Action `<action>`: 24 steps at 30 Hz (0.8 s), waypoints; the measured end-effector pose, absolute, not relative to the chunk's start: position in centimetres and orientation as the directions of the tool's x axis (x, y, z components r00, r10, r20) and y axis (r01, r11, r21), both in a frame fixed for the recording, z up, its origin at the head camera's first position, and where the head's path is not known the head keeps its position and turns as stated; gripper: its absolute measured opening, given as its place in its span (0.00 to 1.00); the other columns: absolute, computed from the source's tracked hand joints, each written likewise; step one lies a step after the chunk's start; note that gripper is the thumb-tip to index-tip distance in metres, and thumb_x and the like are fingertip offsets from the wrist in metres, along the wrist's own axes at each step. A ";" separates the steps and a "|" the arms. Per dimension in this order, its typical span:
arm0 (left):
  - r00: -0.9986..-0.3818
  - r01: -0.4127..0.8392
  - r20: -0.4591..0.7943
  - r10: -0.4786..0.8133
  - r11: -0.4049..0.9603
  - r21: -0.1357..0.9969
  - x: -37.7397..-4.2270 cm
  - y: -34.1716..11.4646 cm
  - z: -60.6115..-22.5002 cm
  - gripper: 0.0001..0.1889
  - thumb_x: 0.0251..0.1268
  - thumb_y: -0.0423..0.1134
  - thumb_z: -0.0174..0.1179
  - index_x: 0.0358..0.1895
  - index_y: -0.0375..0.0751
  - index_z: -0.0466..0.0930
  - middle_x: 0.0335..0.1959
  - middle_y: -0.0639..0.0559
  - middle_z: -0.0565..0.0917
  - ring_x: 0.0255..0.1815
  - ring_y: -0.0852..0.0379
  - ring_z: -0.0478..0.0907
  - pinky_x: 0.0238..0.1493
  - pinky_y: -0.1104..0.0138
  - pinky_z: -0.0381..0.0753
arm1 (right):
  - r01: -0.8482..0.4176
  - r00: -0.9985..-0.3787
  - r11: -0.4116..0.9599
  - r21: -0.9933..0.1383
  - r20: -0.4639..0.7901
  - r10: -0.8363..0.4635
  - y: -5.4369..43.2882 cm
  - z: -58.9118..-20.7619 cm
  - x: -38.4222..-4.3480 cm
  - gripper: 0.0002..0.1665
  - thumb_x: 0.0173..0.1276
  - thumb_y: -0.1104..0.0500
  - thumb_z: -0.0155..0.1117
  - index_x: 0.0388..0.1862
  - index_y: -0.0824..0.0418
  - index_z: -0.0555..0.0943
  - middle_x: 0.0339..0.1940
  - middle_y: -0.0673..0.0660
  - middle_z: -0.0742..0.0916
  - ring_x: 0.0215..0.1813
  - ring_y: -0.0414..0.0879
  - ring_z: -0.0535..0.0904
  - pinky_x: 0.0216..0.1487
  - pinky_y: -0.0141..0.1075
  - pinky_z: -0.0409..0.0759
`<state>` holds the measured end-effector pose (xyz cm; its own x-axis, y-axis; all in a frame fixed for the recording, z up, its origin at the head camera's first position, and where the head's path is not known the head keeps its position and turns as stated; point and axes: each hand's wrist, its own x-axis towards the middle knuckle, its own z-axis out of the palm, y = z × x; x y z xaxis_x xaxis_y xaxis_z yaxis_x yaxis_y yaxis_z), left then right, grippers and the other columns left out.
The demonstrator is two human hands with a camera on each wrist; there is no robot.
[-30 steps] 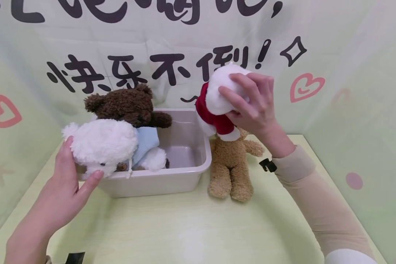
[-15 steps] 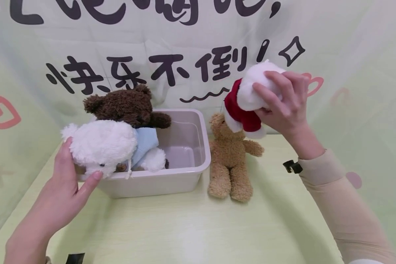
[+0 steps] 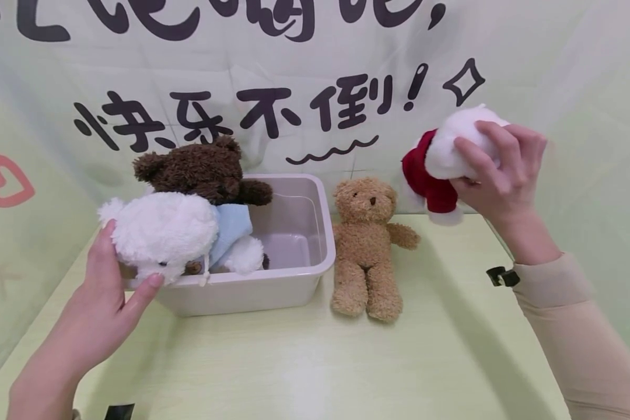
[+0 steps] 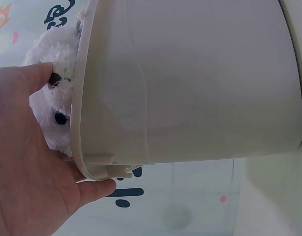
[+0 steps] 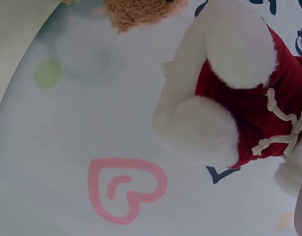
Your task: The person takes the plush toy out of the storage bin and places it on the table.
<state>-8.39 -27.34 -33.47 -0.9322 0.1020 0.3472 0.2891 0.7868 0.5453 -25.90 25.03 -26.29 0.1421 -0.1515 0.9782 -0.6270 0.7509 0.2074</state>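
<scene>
A white plush toy [image 3: 163, 233] with a light-blue garment lies at the left of a grey plastic bin [image 3: 247, 291], its head over the near rim. My left hand [image 3: 94, 297] holds its head at the bin's corner. The thumb [image 4: 35, 76] touches the toy's nose in the left wrist view, and a finger lies along the rim. Raised at the right, my right hand [image 3: 509, 169] grips a white plush toy in a red outfit [image 3: 430, 172] by its round white end. In the right wrist view a cream cord bow [image 5: 288, 125] shows on the outfit.
A dark brown teddy bear [image 3: 194, 169] lies in the back left of the bin, one arm reaching inward. Outside, by the bin's right end, a light-brown teddy bear [image 3: 367, 251] sits on the pale table [image 3: 294, 367]. A printed cloth backdrop [image 3: 273, 58] hangs behind.
My right hand has carried the red-clothed plush rightward, from above the light-brown bear to beyond it, uncovering that bear's face. The left hand and the bin have stayed put.
</scene>
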 end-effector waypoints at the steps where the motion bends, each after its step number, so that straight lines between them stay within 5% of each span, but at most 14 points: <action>1: -0.932 0.288 0.347 0.101 0.788 0.544 -8.4 -27.4 -33.5 0.49 0.78 0.43 0.58 0.83 0.52 0.27 0.82 0.34 0.40 0.63 0.20 0.60 0.51 0.28 0.60 | -0.616 0.142 0.761 0.204 0.979 -0.148 25.5 -26.5 -25.9 0.18 0.49 0.68 0.60 0.40 0.54 0.83 0.47 0.60 0.87 0.44 0.69 0.76 0.43 0.67 0.67; 15: -0.922 0.313 0.371 0.112 0.778 0.544 -8.5 -27.1 -33.4 0.49 0.77 0.42 0.59 0.84 0.51 0.28 0.82 0.36 0.42 0.63 0.24 0.61 0.51 0.32 0.60 | -0.544 0.017 0.810 0.220 0.968 -0.252 30.7 -33.0 -27.7 0.15 0.54 0.63 0.62 0.43 0.58 0.83 0.48 0.65 0.86 0.41 0.72 0.76 0.36 0.68 0.67; 24: -0.923 0.315 0.368 0.116 0.775 0.547 -8.5 -27.2 -33.5 0.48 0.78 0.43 0.57 0.84 0.52 0.28 0.82 0.36 0.41 0.65 0.21 0.58 0.57 0.28 0.58 | -0.542 -0.069 0.812 0.216 0.952 -0.299 31.1 -38.3 -28.9 0.21 0.49 0.66 0.67 0.46 0.58 0.82 0.48 0.68 0.84 0.41 0.71 0.76 0.36 0.68 0.71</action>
